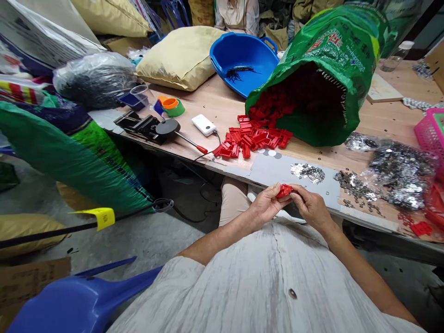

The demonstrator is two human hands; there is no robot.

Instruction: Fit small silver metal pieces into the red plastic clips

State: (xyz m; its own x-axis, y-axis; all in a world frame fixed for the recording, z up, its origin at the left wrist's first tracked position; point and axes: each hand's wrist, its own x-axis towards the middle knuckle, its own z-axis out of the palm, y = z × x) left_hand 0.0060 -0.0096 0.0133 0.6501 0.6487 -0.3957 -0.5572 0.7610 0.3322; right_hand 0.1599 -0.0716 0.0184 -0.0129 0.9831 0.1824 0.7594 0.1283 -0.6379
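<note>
Just past the front edge of the table, my left hand point(265, 206) grips a small red plastic part point(284, 190) between thumb and fingers. My right hand point(310, 206) is closed at the part's right end, with thumb and fingertips pressed together against it. Whether a small metal piece is also between those fingertips is hidden. In front of my hands, a pile of small shiny metal pieces point(308, 173) lies on a grey sheet point(267, 169). Beyond it, several loose red plastic parts point(248, 138) spill from the mouth of a green woven sack point(319, 125) lying on its side.
Darker metal clips point(357, 185) and a clear bag of metal pieces point(398, 171) lie to the right, near a pink basket point(430, 134). To the left are a black clamp-like tool point(149, 127) with a red-tipped lever, a white power bank point(203, 125) and a blue basin point(239, 51).
</note>
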